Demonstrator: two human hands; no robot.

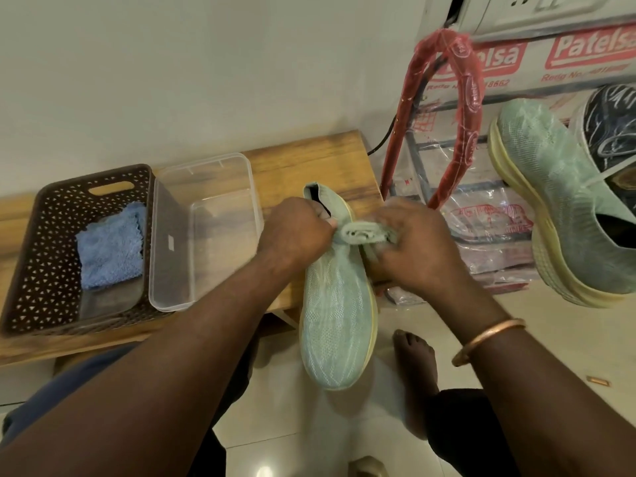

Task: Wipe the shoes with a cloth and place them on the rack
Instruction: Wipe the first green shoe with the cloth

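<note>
left hand [296, 232]: fingers curled, pinching the shoe's upper by its opening, probably to steady it.
right hand [413, 249]: just beside the left, fingers curled round the bunched tongue or lace part. It is blurred, so I cannot tell the exact grip.
shoe [337, 321]: under and between both hands. Its heel end rests on the table [309, 156] edge beyond the knuckles, and its toe hangs out toward the person. Propped this way, the top faces up for both hands to work on.
cloth [110, 246]: well to the left of the left hand, lying in the basket [44, 263]; neither hand has it.
box [206, 228]: clear, between the basket and the left hand.
rack [447, 142]: close on the far side of the right hand, wrapped in plastic.
second shoe [557, 201]: on the rack, right of the right hand, next to a dark shoe [609, 125].
step: likely tidying the tongue before racking this shoe, since the cloth is set aside.
</note>
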